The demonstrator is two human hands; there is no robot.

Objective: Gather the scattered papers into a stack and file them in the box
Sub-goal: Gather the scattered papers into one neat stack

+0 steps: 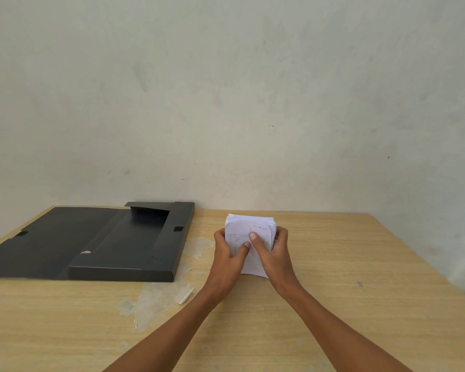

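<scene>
A thick stack of white papers point(249, 228) with faint handwriting stands on edge on the wooden table, tilted toward me. My left hand point(227, 255) grips its left side and my right hand point(273, 253) grips its right side, both thumbs pressed on the front sheet. The black file box point(134, 245) lies open to the left of the stack, its lid flap point(51, 237) spread flat further left. The bottom edge of the stack is partly hidden behind my hands.
The wooden table point(346, 277) has worn pale patches point(156, 299) near the box's front right corner. A plain wall rises directly behind the table. The table's right edge slants away at the far right.
</scene>
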